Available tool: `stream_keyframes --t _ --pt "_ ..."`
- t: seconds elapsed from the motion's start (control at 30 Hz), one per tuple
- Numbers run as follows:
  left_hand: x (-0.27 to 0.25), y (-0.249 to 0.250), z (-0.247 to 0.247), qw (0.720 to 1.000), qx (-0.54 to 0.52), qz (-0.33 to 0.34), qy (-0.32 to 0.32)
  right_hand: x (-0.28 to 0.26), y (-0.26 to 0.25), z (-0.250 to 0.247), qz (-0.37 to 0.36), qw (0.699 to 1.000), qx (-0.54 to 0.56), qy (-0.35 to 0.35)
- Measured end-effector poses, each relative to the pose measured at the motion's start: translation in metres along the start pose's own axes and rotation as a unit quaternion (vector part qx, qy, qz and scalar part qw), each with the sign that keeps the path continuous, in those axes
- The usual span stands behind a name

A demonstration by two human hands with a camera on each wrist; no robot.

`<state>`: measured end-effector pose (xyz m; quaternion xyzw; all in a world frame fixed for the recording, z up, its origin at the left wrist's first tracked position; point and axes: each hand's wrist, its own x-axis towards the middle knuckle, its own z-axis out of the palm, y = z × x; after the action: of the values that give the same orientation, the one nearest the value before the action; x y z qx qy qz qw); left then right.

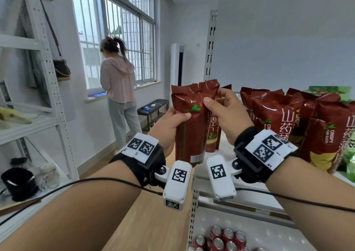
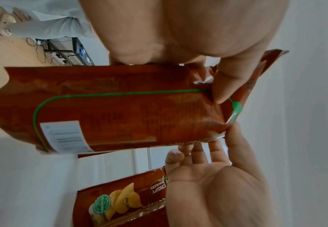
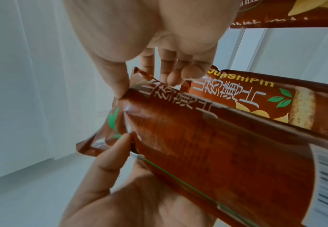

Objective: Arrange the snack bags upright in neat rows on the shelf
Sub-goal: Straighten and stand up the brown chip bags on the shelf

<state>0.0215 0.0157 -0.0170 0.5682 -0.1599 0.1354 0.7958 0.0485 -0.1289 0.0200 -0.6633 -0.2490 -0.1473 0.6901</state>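
I hold a dark red snack bag (image 1: 192, 128) upright in the air, just left of the white shelf (image 1: 226, 149). My left hand (image 1: 178, 120) grips its left side, thumb across the back panel. My right hand (image 1: 215, 97) pinches the bag's upper right part between thumb and fingers. The left wrist view shows the bag's back (image 2: 110, 107) with a green line and a barcode label. In the right wrist view the bag (image 3: 217, 145) lies in front of a second bag (image 3: 256, 98), which stands on the shelf (image 1: 213, 139). More red bags (image 1: 278, 120) stand in a loose row to the right.
Green bags (image 1: 330, 91) stand at the shelf's far right. Red cans (image 1: 221, 239) fill the lower shelf. A person (image 1: 119, 81) stands at the window beside a dark bench (image 1: 153, 106). A white metal rack (image 1: 48, 78) with jars and a black cup (image 1: 19, 183) is on the left.
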Motion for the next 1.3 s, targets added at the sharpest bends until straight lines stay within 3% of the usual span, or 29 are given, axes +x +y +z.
stream_keyframes --t 0.27,0.5,0.63,0.77,0.9,1.17,1.3 --pt "0.011 0.012 0.023 0.996 -0.036 -0.017 0.074 -0.002 0.005 -0.013 -0.016 1.0 0.002 0.024" --pt "0.013 0.008 0.025 0.996 -0.017 -0.016 0.092 -0.002 0.008 -0.017 -0.013 0.995 -0.073 0.068" --pt "0.011 0.01 0.024 0.998 -0.006 -0.005 0.058 -0.011 0.004 -0.017 -0.02 0.994 -0.108 -0.016" --pt "0.006 0.011 0.021 0.998 0.045 -0.033 0.008 -0.013 0.007 -0.024 0.023 0.98 -0.179 -0.08" --pt "0.003 0.01 0.025 0.996 0.084 -0.039 0.013 -0.013 0.009 -0.026 0.034 0.957 -0.284 -0.053" --pt "0.007 -0.009 0.028 0.981 0.176 -0.072 -0.025 -0.01 0.013 -0.03 0.062 0.997 -0.038 -0.006" --pt "0.008 -0.018 0.03 0.978 0.182 -0.096 0.014 -0.009 0.012 -0.034 0.072 0.996 -0.05 -0.035"
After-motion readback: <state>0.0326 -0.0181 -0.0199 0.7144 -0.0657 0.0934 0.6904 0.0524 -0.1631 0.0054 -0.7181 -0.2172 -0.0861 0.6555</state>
